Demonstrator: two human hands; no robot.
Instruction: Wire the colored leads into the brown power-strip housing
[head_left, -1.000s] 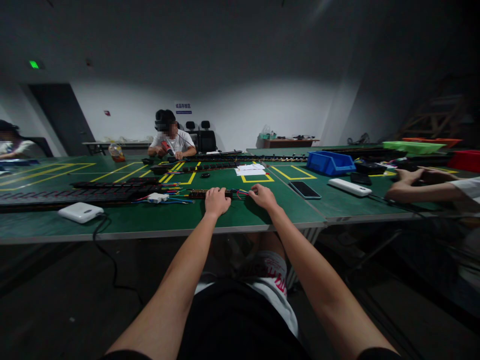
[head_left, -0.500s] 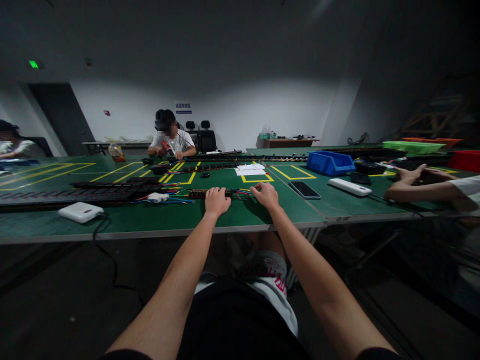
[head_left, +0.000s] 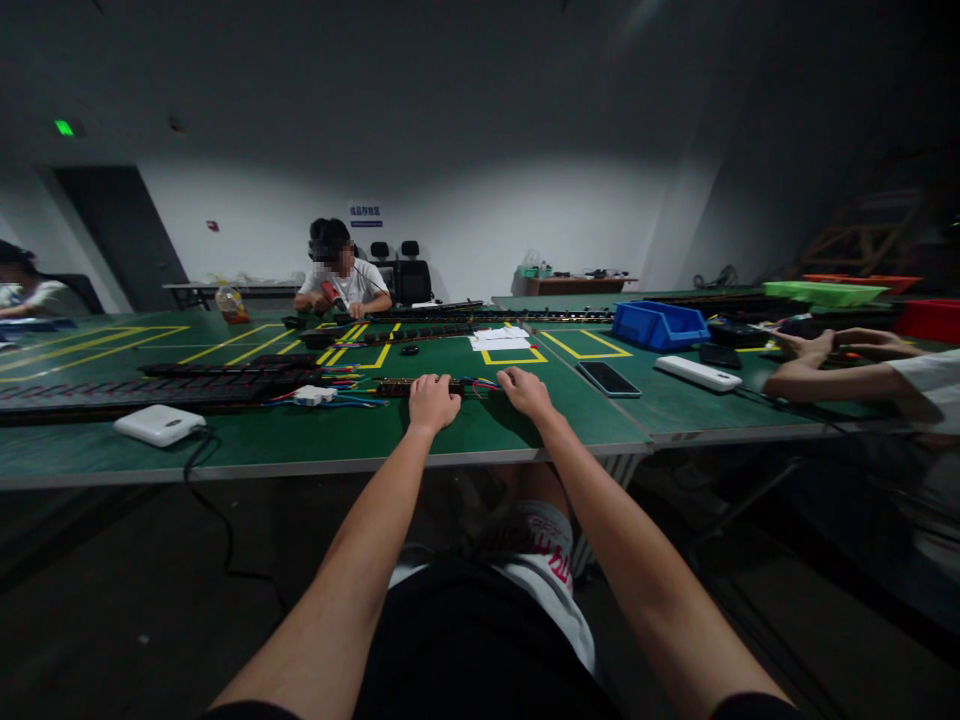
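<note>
My left hand (head_left: pixel 433 403) rests over a short, narrow dark strip-shaped part (head_left: pixel 395 386), its fingers curled onto the top and hiding the middle. Thin coloured wires (head_left: pixel 477 384), red, yellow and blue among them, run out from the strip's right end. At their far ends is my right hand (head_left: pixel 526 391), thumb and fingers brought together; whatever is pinched there is too small to see clearly. To the left of the strip lie a white connector piece (head_left: pixel 315 395) and blue wires (head_left: pixel 360 402).
Long dark strips (head_left: pixel 150 390) and a white power bank (head_left: pixel 160 425) lie leftward on the green table (head_left: pixel 480 437). A phone (head_left: pixel 608 379), another white power bank (head_left: pixel 697 373) and a blue bin (head_left: pixel 660 325) are rightward. Co-workers sit across and at right; one holds a red-and-black tool (head_left: pixel 334 297).
My right hand has shifted very slightly left along the wires. My left hand stays on the strip. At the right, the co-worker's hands have moved and both now show.
</note>
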